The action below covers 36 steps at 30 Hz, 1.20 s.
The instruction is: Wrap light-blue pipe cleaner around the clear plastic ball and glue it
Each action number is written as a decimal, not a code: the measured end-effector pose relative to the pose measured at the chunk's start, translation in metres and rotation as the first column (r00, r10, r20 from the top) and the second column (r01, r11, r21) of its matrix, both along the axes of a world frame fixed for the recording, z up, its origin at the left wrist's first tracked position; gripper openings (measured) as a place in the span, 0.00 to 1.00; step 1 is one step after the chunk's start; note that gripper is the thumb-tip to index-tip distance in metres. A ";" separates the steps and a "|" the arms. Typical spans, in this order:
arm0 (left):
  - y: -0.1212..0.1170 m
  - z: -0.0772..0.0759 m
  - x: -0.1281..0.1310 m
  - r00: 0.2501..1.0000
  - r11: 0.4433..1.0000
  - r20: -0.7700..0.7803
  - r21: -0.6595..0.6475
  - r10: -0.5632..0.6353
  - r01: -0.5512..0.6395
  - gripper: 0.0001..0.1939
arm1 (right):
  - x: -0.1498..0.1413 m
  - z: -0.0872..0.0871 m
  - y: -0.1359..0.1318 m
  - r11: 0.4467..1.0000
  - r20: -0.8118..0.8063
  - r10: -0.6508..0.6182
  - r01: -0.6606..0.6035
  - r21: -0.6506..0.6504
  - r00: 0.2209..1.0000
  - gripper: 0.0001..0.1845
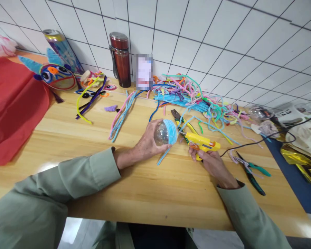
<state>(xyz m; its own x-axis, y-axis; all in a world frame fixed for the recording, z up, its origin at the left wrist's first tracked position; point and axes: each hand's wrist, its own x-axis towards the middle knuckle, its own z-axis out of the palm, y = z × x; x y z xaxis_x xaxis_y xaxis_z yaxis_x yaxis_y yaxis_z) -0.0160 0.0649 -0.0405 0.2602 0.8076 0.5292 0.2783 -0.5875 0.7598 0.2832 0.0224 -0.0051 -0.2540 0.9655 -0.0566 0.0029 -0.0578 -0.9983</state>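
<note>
Held up in my left hand (148, 142) is a clear plastic ball (161, 134), its right part wrapped in blue pipe cleaner (172, 132). A loose blue end hangs below the ball, and another strand runs off to the upper right. My right hand (209, 159) grips a yellow hot glue gun (200, 140) by its handle, the nozzle pointing left close to the blue wrapping; whether it touches cannot be made out. Behind the nozzle lie pliers (176, 116) with yellow and black handles, partly hidden by the glue gun.
A heap of coloured pipe cleaners (189, 97) lies along the tiled wall. Green-handled pliers (251, 171) rest right, near the glue gun's cord (251, 142). A brown thermos (121, 60), a phone (144, 72), a can (62, 50) and an owl-like craft (57, 74) stand at the back.
</note>
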 end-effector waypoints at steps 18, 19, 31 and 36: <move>-0.002 0.004 0.001 0.999 0.987 0.046 -0.161 0.021 -0.014 0.47 | -0.003 0.001 0.000 1.000 -0.023 -0.002 0.002 -0.007 1.000 0.24; -0.002 0.003 0.002 0.998 0.984 0.061 -0.175 0.026 -0.015 0.47 | -0.003 0.001 0.000 1.000 -0.021 -0.004 0.004 -0.005 1.000 0.24; 0.006 -0.013 0.003 0.998 0.999 0.046 0.030 0.039 -0.041 0.55 | 0.002 -0.006 0.000 1.000 -0.043 0.005 -0.006 -0.010 0.999 0.21; 0.004 -0.012 0.003 0.998 0.998 0.023 0.037 0.057 -0.058 0.53 | 0.001 -0.006 -0.001 1.000 -0.040 0.009 -0.009 -0.007 0.999 0.21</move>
<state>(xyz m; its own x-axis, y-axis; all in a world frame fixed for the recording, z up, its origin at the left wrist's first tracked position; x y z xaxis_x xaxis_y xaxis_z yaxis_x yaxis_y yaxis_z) -0.0132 0.0690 -0.0530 0.2016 0.8002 0.5648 0.2959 -0.5995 0.7437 0.2845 0.0215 -0.0107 -0.2646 0.9629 -0.0532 -0.0360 -0.0650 -0.9972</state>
